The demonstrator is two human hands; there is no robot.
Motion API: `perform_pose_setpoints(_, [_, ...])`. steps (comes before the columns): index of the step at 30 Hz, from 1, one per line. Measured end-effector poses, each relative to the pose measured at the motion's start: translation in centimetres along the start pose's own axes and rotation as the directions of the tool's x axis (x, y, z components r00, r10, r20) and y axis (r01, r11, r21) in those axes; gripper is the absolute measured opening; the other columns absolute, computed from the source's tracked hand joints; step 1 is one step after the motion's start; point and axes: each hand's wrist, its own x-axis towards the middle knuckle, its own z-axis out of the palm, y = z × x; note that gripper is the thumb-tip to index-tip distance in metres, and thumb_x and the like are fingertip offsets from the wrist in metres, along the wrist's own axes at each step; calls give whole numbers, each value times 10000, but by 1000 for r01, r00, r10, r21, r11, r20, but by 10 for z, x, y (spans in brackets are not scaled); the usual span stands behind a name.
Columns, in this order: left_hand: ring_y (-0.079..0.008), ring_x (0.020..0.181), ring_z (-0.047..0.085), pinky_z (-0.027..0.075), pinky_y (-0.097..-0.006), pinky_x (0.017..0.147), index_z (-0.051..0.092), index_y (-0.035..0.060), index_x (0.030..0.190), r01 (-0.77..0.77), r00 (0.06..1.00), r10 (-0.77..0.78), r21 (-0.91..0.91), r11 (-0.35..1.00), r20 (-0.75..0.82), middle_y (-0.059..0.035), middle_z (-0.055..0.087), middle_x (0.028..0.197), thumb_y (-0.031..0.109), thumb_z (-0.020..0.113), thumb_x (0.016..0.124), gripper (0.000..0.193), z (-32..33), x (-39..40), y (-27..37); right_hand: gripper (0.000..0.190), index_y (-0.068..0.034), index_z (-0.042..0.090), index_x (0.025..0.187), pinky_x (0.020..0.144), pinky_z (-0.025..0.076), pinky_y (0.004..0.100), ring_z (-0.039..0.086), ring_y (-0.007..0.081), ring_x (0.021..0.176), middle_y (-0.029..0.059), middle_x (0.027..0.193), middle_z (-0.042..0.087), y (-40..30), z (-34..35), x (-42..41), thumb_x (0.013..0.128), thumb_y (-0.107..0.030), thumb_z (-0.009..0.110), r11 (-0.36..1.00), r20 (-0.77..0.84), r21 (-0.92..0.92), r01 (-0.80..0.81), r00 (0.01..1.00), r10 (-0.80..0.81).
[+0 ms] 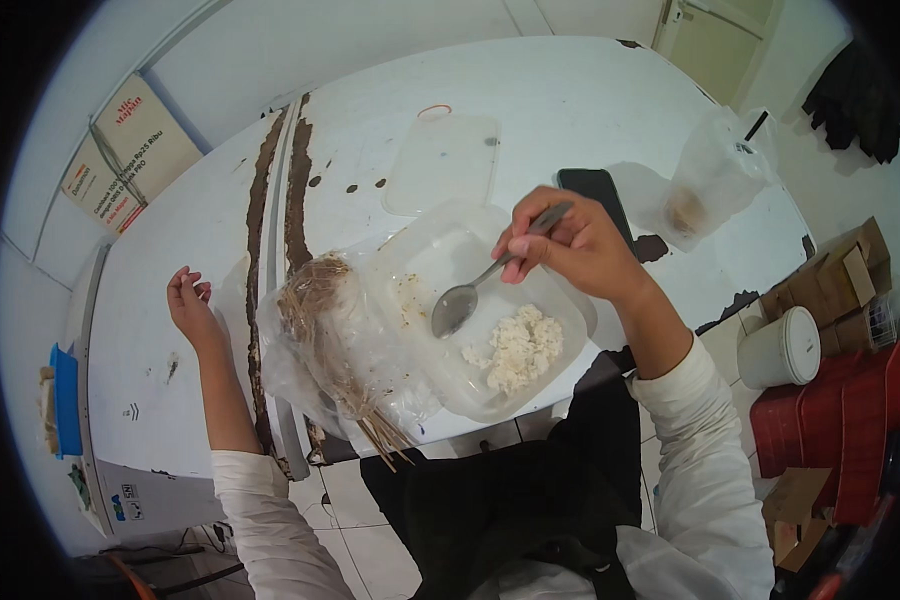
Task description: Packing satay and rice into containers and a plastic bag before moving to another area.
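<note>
My right hand [570,247] grips the handle of a metal spoon [457,306], whose bowl hovers over a translucent plastic container [420,360]. I cannot tell whether the spoon touches it. A mound of white rice [526,346] lies in the container's near right part, and brownish crumbs dot its left side. Directly left of the container is a clear plastic bag [322,322] around thin wooden skewers [382,435], their ends poking out towards me. My left hand [188,296] rests at the left part of the white table, fingers loosely curled, with nothing visible in it.
Behind the container lie a translucent lid [442,165] and an orange rubber band [434,110]. A dark phone [598,201] and a bagged drink cup [694,199] are to the right. On the floor at right stand a white bucket [780,349], red bins [825,427] and cardboard boxes [832,270].
</note>
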Motion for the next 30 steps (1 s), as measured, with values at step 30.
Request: perform_pose_setpoints(30, [-60, 649, 451, 380, -207, 631, 512, 61, 942, 27, 1000, -27, -46, 999, 2, -4, 504, 812, 127, 421, 854, 143, 7, -8, 12, 53, -4, 451, 783, 566, 501, 277, 594, 187, 630, 166, 732, 581, -5, -10, -3, 799, -26, 497, 993, -62, 24, 115, 992, -113])
